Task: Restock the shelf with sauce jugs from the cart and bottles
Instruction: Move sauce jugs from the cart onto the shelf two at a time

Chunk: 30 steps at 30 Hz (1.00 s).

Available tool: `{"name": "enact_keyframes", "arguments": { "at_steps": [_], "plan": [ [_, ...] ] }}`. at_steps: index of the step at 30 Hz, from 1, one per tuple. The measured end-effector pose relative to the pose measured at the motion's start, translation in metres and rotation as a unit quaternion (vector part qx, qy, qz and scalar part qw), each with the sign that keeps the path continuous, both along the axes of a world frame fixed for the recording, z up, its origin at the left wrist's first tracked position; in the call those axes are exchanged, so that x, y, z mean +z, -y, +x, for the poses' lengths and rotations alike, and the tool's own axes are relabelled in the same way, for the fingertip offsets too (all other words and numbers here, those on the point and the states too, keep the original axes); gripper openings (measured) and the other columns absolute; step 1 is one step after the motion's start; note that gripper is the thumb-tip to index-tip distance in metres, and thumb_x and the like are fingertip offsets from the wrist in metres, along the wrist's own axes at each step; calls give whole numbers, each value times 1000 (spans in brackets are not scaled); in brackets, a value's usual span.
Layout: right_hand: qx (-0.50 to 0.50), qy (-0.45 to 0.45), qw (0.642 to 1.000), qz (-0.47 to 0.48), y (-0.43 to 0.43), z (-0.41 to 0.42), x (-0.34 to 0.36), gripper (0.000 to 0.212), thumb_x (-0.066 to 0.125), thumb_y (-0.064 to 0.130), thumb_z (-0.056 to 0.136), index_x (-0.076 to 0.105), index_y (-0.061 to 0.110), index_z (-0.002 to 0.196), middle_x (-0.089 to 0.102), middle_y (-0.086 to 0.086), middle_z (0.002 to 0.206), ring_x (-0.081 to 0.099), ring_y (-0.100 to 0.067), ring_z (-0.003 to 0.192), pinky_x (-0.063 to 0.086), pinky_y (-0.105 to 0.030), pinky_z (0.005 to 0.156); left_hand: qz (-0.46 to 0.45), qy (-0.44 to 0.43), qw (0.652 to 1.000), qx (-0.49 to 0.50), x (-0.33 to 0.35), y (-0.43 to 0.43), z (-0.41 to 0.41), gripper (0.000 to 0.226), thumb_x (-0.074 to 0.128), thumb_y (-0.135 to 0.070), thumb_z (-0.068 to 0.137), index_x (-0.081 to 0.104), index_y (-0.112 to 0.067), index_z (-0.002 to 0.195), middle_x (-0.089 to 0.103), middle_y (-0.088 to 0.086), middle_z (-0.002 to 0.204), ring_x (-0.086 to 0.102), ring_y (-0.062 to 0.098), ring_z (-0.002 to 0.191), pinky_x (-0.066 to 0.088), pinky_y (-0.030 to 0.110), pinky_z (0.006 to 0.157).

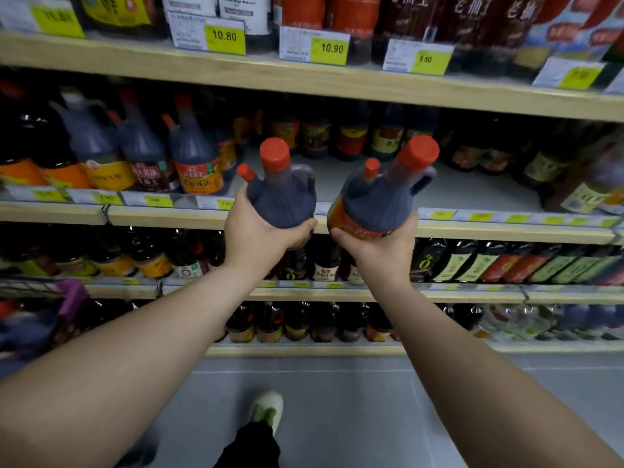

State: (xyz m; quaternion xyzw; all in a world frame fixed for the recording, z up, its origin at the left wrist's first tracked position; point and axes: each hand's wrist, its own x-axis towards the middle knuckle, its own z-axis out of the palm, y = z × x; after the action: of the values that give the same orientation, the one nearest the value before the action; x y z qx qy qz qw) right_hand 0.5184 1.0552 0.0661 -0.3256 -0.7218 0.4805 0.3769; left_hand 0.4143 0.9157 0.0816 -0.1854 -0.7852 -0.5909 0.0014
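I hold two dark sauce jugs with red caps in front of the middle shelf [489, 231]. My left hand [256, 234] grips the lower body of the left jug [282, 194], which stands about upright. My right hand [381, 248] grips the base of the right jug [381, 194], tilted to the right, its orange label partly visible. Both jugs hover at the shelf's front edge, before a bare grey stretch of shelf board [472, 187]. Matching jugs [192, 153] stand in a row on the same shelf to the left.
Rows of dark bottles [351, 133] fill the back of the middle shelf and the shelves above and below. Yellow price tags [329, 49] line the shelf edges. A cart [44, 312] with a purple part sits at the lower left. My shoe [266, 410] stands on the grey floor.
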Motion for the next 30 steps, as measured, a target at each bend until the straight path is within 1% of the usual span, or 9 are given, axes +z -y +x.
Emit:
{"name": "enact_keyframes", "arguments": {
  "at_steps": [2, 4, 6, 13, 15, 18, 22, 26, 30],
  "plan": [
    [3, -12, 1000, 9, -12, -15, -4, 89, 92, 22, 57, 36, 17, 125, 48, 26, 95, 55, -8, 95, 47, -23, 81, -1, -13, 1000, -7, -1, -11, -12, 80, 90, -33, 57, 45, -23, 122, 52, -18, 103, 49, 2, 98, 39, 19, 82],
    [8, -30, 999, 22, -23, -32, -9, 88, 92, 21, 58, 36, 18, 125, 49, 25, 97, 55, -2, 92, 43, -7, 74, -6, -32, 999, -13, -3, -22, -29, 82, 90, -33, 57, 45, -22, 124, 52, -18, 105, 49, 2, 99, 38, 18, 81],
    [12, -47, 998, 26, -33, -49, -16, 90, 92, 19, 58, 36, 17, 128, 50, 24, 99, 54, 0, 92, 39, 2, 70, -4, -48, 999, -15, -6, -35, -45, 83, 90, -34, 56, 45, -20, 125, 53, -15, 109, 51, 4, 103, 37, 15, 80],
    [-15, -78, 996, 42, -69, -111, -43, 93, 89, 10, 63, 32, 6, 136, 50, 8, 110, 49, -2, 99, 33, 7, 70, 33, -76, 996, 21, -28, -76, -110, 88, 90, -40, 53, 44, -24, 127, 57, -7, 122, 53, 9, 111, 38, 21, 85],
    [-22, -61, 996, 56, -79, -126, -51, 92, 89, 12, 64, 32, 8, 137, 50, 9, 108, 51, -8, 99, 36, 0, 71, 31, -81, 996, 22, -36, -86, -124, 92, 90, -42, 53, 43, -25, 129, 56, -7, 125, 52, 9, 112, 40, 23, 88],
    [-37, -4, 997, 68, -90, -144, -62, 96, 89, 29, 63, 31, 16, 138, 58, 1, 118, 56, -24, 112, 40, -24, 83, 36, -81, 996, 28, -50, -98, -140, 97, 90, -43, 52, 41, -24, 133, 55, -7, 127, 51, 8, 114, 41, 23, 90],
    [-76, 62, 991, 93, -103, -162, -78, 99, 87, 48, 53, 37, 17, 133, 54, -6, 130, 48, -29, 126, 44, -40, 99, 38, -74, 996, 41, -65, -108, -151, 101, 90, -45, 51, 40, -21, 136, 56, -6, 128, 52, 11, 118, 42, 25, 95],
    [-93, 109, 987, 79, -108, -168, -80, 100, 83, 55, 55, 39, 13, 134, 54, -9, 133, 36, -31, 136, 36, -43, 108, 42, -74, 995, 44, -67, -114, -154, 98, 90, -46, 51, 43, -21, 134, 57, -7, 124, 54, 10, 115, 42, 24, 93],
    [-67, 156, 980, 107, -110, -165, -72, 88, 80, 51, 66, 40, 9, 132, 58, -9, 128, 42, -32, 130, 24, -43, 116, 34, -70, 995, 58, -66, -122, -158, 101, 88, -52, 47, 46, -21, 133, 59, -3, 126, 55, 15, 117, 46, 31, 97]
  ]
}}
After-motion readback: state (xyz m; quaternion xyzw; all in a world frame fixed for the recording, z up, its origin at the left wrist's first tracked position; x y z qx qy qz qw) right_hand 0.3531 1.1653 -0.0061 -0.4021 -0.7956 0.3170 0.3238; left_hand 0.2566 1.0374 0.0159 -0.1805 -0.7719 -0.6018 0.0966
